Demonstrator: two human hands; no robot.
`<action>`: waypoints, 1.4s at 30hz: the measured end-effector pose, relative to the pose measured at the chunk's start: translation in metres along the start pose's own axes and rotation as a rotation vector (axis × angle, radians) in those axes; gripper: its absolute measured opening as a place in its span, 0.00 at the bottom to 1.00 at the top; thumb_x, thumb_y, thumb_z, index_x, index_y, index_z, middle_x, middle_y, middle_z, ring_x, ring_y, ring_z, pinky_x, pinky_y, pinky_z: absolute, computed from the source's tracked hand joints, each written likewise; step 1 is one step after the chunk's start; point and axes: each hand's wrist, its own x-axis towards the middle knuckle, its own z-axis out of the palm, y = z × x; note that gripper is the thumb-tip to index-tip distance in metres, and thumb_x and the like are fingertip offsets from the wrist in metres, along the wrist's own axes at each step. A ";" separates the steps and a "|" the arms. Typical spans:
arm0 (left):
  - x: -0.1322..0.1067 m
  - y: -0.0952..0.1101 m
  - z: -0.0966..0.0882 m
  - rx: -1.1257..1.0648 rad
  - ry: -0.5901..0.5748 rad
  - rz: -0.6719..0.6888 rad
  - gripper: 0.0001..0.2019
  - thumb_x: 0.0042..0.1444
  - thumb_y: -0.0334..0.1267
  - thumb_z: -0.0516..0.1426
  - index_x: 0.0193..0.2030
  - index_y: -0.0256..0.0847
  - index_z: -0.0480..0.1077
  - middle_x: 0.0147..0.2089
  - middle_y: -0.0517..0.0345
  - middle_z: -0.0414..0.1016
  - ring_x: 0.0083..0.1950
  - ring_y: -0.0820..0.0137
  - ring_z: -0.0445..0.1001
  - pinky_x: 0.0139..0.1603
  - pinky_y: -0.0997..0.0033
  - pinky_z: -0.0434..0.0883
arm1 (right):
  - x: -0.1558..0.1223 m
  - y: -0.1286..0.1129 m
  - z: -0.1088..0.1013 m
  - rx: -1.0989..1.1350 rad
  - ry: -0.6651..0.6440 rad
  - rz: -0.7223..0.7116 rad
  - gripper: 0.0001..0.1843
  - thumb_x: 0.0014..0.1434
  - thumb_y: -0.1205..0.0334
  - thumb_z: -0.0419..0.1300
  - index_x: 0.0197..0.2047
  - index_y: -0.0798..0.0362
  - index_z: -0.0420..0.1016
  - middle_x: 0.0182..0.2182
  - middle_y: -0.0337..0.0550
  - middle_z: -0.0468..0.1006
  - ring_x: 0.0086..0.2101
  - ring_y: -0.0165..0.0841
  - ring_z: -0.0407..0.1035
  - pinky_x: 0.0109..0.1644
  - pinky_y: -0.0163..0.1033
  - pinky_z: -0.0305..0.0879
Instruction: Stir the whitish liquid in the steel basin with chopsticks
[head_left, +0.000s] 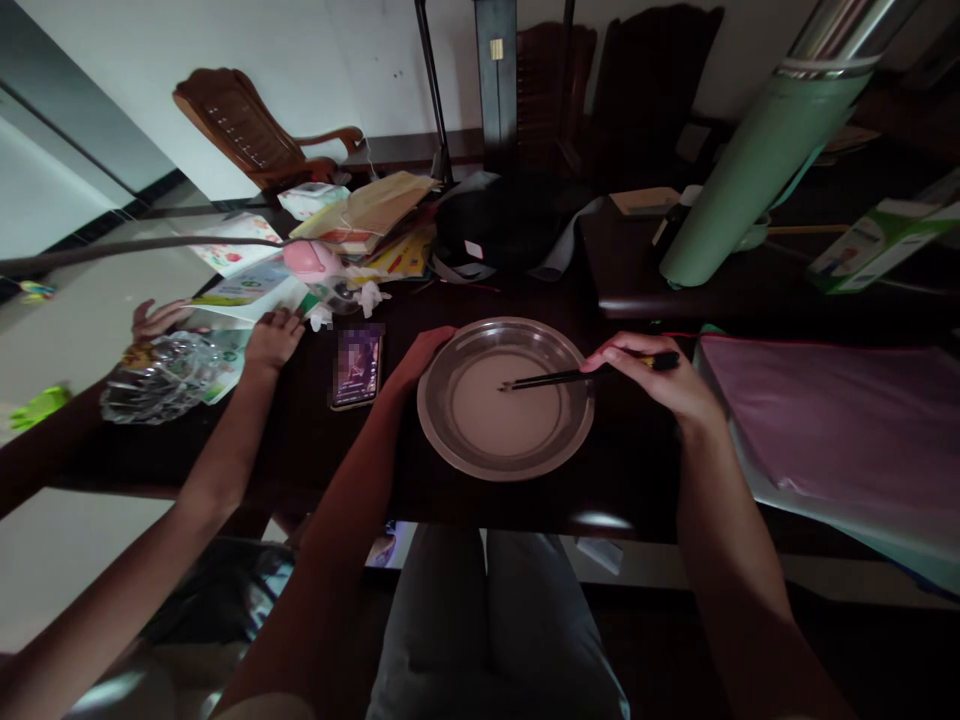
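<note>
"While the person's right arm comes up from the lower right, how is its hand placed?"

"The right hand (pixel 660 378) is turned inward, toward the steel basin (pixel 504 470). Its fingers are closed around two black chopsticks (pixel 551 378), which lie almost level and point to the left."

"And the left hand (pixel 424 356)?"

"Its forearm goes slantwise upward, and the hand is at the upper left part of the rim. The fingers are mostly hidden there, so I cannot tell how wide or narrow they are."

"Can you read some writing?"

"Regrettably, no. The white label (pixel 474 249) on the black bag (pixel 502 215) is too small. The green and white carton (pixel 862 250) carries print, but the words are not clear to me. The phone (pixel 358 368) has a lit screen, partly blurred."

"Please describe the basin itself."

"It stands on the dark tabletop (pixel 637 480), between both hands. It is round and shallow, with a wide, dully shining rim. Its middle is pale and even; whether this is cloudy liquid or bare metal, I cannot tell. The chopstick tips reach nearly the centre."
</note>
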 end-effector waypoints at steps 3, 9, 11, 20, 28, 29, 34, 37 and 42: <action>0.000 0.000 0.000 0.052 0.035 0.003 0.13 0.55 0.41 0.49 0.24 0.43 0.70 0.29 0.57 0.74 0.44 0.63 0.69 0.42 0.67 0.65 | -0.003 -0.004 -0.004 0.020 -0.058 0.003 0.16 0.62 0.50 0.55 0.31 0.47 0.80 0.31 0.40 0.82 0.37 0.35 0.76 0.46 0.40 0.68; 0.000 -0.001 0.000 0.106 0.042 0.003 0.14 0.54 0.41 0.49 0.23 0.42 0.70 0.27 0.57 0.73 0.42 0.63 0.70 0.41 0.67 0.65 | 0.003 -0.001 0.018 0.094 -0.230 -0.028 0.14 0.61 0.50 0.57 0.38 0.49 0.79 0.38 0.42 0.82 0.41 0.35 0.75 0.47 0.39 0.68; 0.000 -0.001 0.000 0.095 0.038 0.003 0.15 0.55 0.42 0.49 0.24 0.42 0.71 0.27 0.57 0.73 0.42 0.64 0.70 0.41 0.68 0.65 | 0.004 0.001 0.020 0.093 -0.190 -0.024 0.14 0.61 0.50 0.57 0.38 0.49 0.79 0.39 0.42 0.81 0.42 0.35 0.74 0.48 0.40 0.67; -0.003 0.000 0.001 -0.006 -0.037 0.009 0.17 0.56 0.47 0.49 0.31 0.37 0.72 0.32 0.60 0.73 0.36 0.69 0.68 0.39 0.74 0.66 | -0.002 -0.004 -0.002 0.024 -0.012 -0.020 0.16 0.62 0.50 0.56 0.32 0.46 0.81 0.31 0.39 0.81 0.37 0.34 0.75 0.45 0.40 0.67; -0.003 -0.001 0.001 -0.025 -0.057 0.028 0.17 0.56 0.46 0.49 0.33 0.35 0.73 0.32 0.60 0.73 0.36 0.70 0.67 0.38 0.75 0.65 | 0.004 0.004 0.020 0.072 -0.130 -0.040 0.13 0.61 0.52 0.58 0.38 0.48 0.80 0.38 0.42 0.81 0.41 0.34 0.74 0.47 0.38 0.67; -0.003 -0.001 0.001 -0.038 -0.052 0.019 0.17 0.56 0.47 0.50 0.32 0.35 0.73 0.31 0.60 0.72 0.35 0.71 0.67 0.37 0.75 0.65 | 0.005 0.005 0.018 0.050 -0.095 -0.039 0.13 0.61 0.51 0.58 0.38 0.49 0.80 0.38 0.42 0.81 0.41 0.34 0.74 0.47 0.39 0.66; -0.003 0.000 0.002 -0.045 -0.035 0.029 0.17 0.56 0.47 0.50 0.30 0.35 0.72 0.29 0.61 0.70 0.34 0.71 0.66 0.36 0.75 0.64 | 0.000 0.003 -0.002 -0.022 0.054 -0.002 0.14 0.61 0.51 0.57 0.34 0.48 0.81 0.35 0.41 0.83 0.40 0.35 0.75 0.48 0.40 0.67; -0.003 -0.001 0.002 -0.049 -0.040 0.022 0.17 0.56 0.46 0.50 0.31 0.35 0.72 0.30 0.60 0.71 0.35 0.71 0.66 0.37 0.75 0.65 | -0.003 0.000 -0.007 0.007 0.016 0.009 0.16 0.62 0.51 0.56 0.31 0.48 0.81 0.31 0.40 0.83 0.37 0.36 0.76 0.45 0.40 0.68; -0.004 0.002 0.001 -0.025 -0.046 0.012 0.18 0.56 0.47 0.49 0.30 0.35 0.71 0.30 0.59 0.71 0.34 0.70 0.66 0.35 0.75 0.64 | 0.000 -0.001 0.010 0.075 -0.164 -0.021 0.14 0.62 0.51 0.56 0.35 0.49 0.81 0.33 0.41 0.82 0.37 0.34 0.75 0.44 0.38 0.67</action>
